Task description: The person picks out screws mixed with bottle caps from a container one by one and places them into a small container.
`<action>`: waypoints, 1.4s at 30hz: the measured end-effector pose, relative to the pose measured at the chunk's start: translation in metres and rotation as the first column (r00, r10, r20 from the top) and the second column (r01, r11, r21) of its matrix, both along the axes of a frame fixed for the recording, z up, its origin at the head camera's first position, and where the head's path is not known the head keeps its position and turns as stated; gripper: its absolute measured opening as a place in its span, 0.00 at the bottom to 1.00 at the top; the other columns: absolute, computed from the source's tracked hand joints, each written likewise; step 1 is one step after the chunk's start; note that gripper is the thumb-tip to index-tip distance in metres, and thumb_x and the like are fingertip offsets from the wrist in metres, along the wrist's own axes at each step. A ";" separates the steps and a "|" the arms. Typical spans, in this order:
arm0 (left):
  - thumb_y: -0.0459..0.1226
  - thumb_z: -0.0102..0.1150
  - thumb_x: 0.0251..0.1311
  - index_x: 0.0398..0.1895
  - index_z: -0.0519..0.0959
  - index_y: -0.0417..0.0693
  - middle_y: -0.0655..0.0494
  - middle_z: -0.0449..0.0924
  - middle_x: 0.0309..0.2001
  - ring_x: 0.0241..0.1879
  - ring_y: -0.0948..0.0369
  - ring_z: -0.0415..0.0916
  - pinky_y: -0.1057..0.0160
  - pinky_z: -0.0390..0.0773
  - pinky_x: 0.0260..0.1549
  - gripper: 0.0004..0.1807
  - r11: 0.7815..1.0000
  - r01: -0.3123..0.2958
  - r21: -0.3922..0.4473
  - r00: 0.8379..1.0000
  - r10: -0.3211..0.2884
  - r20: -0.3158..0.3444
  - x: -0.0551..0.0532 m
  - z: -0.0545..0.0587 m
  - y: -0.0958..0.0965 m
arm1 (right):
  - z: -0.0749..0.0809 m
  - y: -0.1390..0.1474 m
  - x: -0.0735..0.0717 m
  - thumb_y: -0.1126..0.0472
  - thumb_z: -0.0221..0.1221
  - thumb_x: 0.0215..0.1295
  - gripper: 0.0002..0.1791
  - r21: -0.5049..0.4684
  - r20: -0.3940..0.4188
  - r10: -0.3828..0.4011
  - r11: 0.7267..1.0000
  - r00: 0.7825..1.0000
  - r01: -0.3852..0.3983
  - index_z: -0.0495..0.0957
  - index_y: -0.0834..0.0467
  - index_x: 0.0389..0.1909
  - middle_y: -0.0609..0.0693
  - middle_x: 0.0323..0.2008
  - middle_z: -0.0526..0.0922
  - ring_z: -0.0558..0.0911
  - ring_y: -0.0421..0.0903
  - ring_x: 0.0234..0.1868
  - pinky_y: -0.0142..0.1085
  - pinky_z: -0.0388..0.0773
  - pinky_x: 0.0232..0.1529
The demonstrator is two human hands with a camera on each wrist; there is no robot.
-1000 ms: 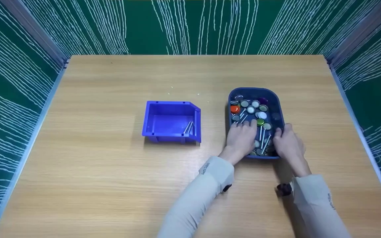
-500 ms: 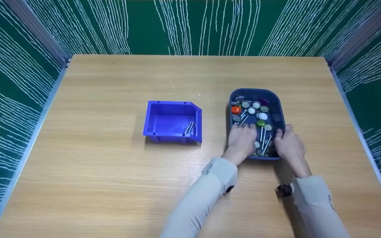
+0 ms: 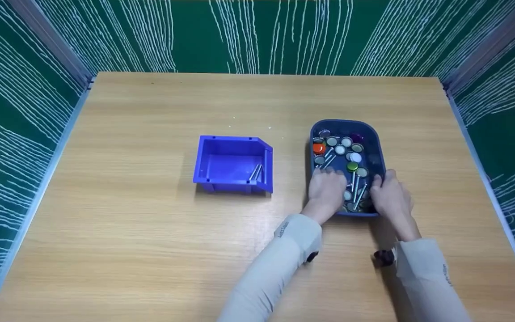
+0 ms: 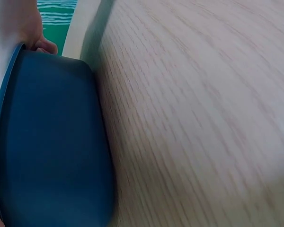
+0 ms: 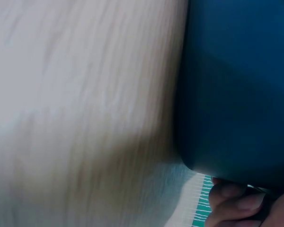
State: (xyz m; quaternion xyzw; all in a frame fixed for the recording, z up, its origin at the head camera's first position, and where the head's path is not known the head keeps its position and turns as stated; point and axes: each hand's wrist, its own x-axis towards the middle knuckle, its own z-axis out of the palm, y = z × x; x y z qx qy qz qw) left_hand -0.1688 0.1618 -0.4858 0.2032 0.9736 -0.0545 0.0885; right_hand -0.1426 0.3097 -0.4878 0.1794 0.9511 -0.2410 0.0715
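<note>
One tray [image 3: 375, 154] of bottle caps [image 3: 352, 166] and bolts [image 3: 360, 197] — right hand [image 3: 392, 197] grips its side, left hand [image 3: 327, 190] opposite, grasp too hidden to tell.

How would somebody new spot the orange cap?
On the wooden table, find the dark blue tray, right of the brighter blue bin. Inside, along the left side toward the far end, lies the orange cap. It's the only one that colour; most others look pale.

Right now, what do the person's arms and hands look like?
The left sleeve and right sleeve are pale grey and long, each with a wide cuff and tiny dark writing. A small dark thing sticks out near each wrist. The left hand and right hand wear no gloves.
</note>
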 end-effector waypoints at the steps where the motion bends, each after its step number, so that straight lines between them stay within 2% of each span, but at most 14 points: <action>1: 0.50 0.60 0.62 0.55 0.76 0.60 0.65 0.80 0.50 0.49 0.67 0.76 0.67 0.71 0.50 0.19 1.000 0.003 0.000 1.000 -0.003 0.001 0.000 0.000 0.000 | 0.000 0.000 0.000 0.46 0.32 0.77 0.28 -0.001 0.005 0.001 1.000 1.000 -0.001 0.64 0.66 0.54 0.72 0.46 0.77 0.78 0.68 0.45 0.51 0.69 0.32; 12: 0.47 0.62 0.60 0.54 0.78 0.58 0.62 0.80 0.49 0.47 0.66 0.77 0.66 0.73 0.48 0.18 0.999 0.024 0.024 0.999 -0.023 -0.038 0.000 -0.001 -0.002 | 0.000 0.000 -0.001 0.45 0.30 0.77 0.29 -0.014 0.028 0.010 1.000 1.000 -0.010 0.63 0.67 0.57 0.70 0.45 0.76 0.77 0.64 0.44 0.49 0.68 0.34; 18: 0.45 0.56 0.65 0.58 0.73 0.58 0.62 0.82 0.48 0.43 0.66 0.81 0.66 0.75 0.44 0.18 0.996 0.009 0.083 0.996 -0.002 -0.085 -0.001 -0.001 -0.005 | 0.001 -0.001 -0.002 0.46 0.31 0.77 0.29 -0.020 0.027 0.014 1.000 1.000 -0.013 0.63 0.68 0.57 0.69 0.44 0.77 0.77 0.64 0.43 0.48 0.68 0.33; 23: 0.50 0.59 0.64 0.63 0.69 0.56 0.62 0.86 0.44 0.39 0.64 0.84 0.64 0.78 0.40 0.25 0.984 0.017 0.176 0.994 0.002 -0.109 0.000 -0.001 -0.009 | 0.000 -0.001 -0.002 0.46 0.31 0.77 0.29 -0.014 0.025 0.016 1.000 1.000 -0.015 0.63 0.67 0.56 0.70 0.44 0.76 0.77 0.64 0.43 0.48 0.68 0.33; 26: 0.50 0.58 0.64 0.60 0.71 0.55 0.61 0.86 0.40 0.35 0.63 0.85 0.63 0.80 0.36 0.23 0.954 0.037 0.297 0.988 0.009 -0.151 0.000 -0.002 -0.012 | 0.000 0.000 0.000 0.46 0.31 0.77 0.28 -0.005 0.014 0.015 1.000 1.000 -0.015 0.63 0.67 0.56 0.71 0.44 0.77 0.77 0.65 0.42 0.49 0.68 0.32; 28: 0.49 0.55 0.67 0.56 0.73 0.55 0.62 0.86 0.38 0.34 0.63 0.85 0.63 0.81 0.33 0.18 0.913 0.058 0.404 0.986 0.012 -0.168 0.000 -0.001 -0.014 | 0.000 0.001 0.001 0.46 0.32 0.77 0.28 0.003 0.006 0.012 1.000 1.000 -0.012 0.64 0.67 0.55 0.71 0.43 0.77 0.77 0.66 0.42 0.49 0.68 0.31; 31: 0.47 0.53 0.69 0.50 0.75 0.58 0.65 0.84 0.34 0.32 0.65 0.83 0.65 0.79 0.30 0.10 0.827 0.064 0.559 0.992 0.010 -0.129 0.000 0.001 -0.017 | 0.002 0.004 0.003 0.47 0.32 0.77 0.27 0.014 -0.003 0.010 1.000 1.000 -0.010 0.64 0.68 0.53 0.72 0.43 0.77 0.78 0.67 0.41 0.49 0.68 0.30; 34: 0.46 0.56 0.68 0.48 0.76 0.60 0.68 0.85 0.35 0.34 0.68 0.81 0.69 0.77 0.33 0.09 0.735 0.015 0.678 1.000 -0.001 -0.021 0.001 0.003 -0.020 | 0.000 0.004 0.005 0.47 0.32 0.77 0.28 0.015 0.007 0.007 1.000 1.000 -0.007 0.64 0.68 0.54 0.71 0.42 0.77 0.78 0.65 0.40 0.47 0.67 0.29; 38: 0.46 0.58 0.67 0.49 0.77 0.59 0.68 0.86 0.38 0.35 0.72 0.81 0.72 0.74 0.37 0.10 0.613 -0.099 0.784 0.992 -0.005 0.129 0.001 0.006 -0.028 | -0.003 0.001 0.004 0.47 0.32 0.77 0.28 0.007 0.023 0.011 1.000 1.000 -0.011 0.63 0.68 0.57 0.69 0.41 0.77 0.77 0.62 0.38 0.45 0.67 0.29; 40: 0.45 0.58 0.67 0.49 0.77 0.57 0.65 0.86 0.38 0.33 0.70 0.83 0.74 0.74 0.36 0.10 0.528 -0.163 0.833 0.978 -0.024 0.206 -0.001 0.009 -0.032 | -0.002 0.000 0.002 0.47 0.32 0.77 0.28 0.007 0.020 0.013 1.000 1.000 -0.013 0.63 0.68 0.57 0.69 0.40 0.77 0.77 0.62 0.38 0.45 0.67 0.29; 42: 0.42 0.59 0.67 0.49 0.77 0.53 0.62 0.86 0.36 0.29 0.66 0.84 0.75 0.75 0.33 0.10 0.421 -0.226 0.879 0.961 -0.054 0.272 -0.004 0.014 -0.035 | 0.000 -0.001 -0.002 0.47 0.32 0.77 0.28 0.006 0.016 0.015 1.000 1.000 -0.015 0.63 0.68 0.57 0.69 0.40 0.76 0.77 0.62 0.39 0.46 0.67 0.30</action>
